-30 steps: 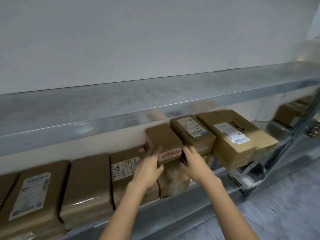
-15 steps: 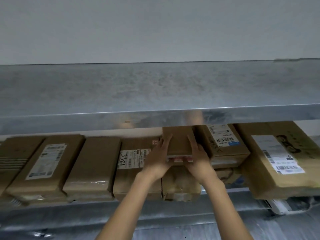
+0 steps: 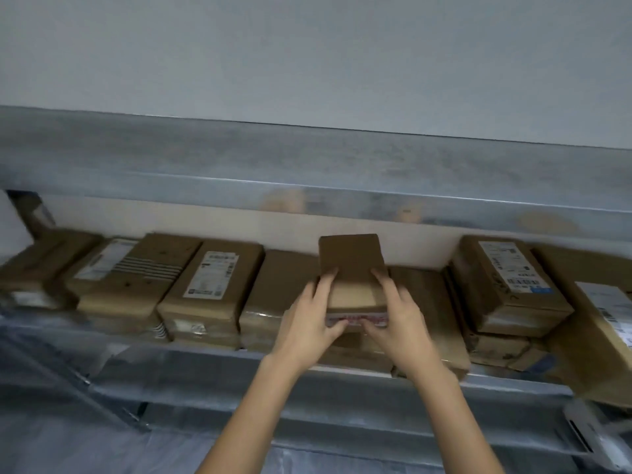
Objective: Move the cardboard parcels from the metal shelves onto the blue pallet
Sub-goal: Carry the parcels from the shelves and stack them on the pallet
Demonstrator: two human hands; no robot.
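Your left grip (image 3: 307,323) and right grip (image 3: 400,323) both clasp small parcel (image 3: 349,258); front label (image 3: 355,317) blurred, half hidden behind them.

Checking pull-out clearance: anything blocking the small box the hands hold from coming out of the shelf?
Nothing visible: left hand and right hand grip the small box atop other parcels; shelf front is open, upper shelf sits above it; pallet not in view.
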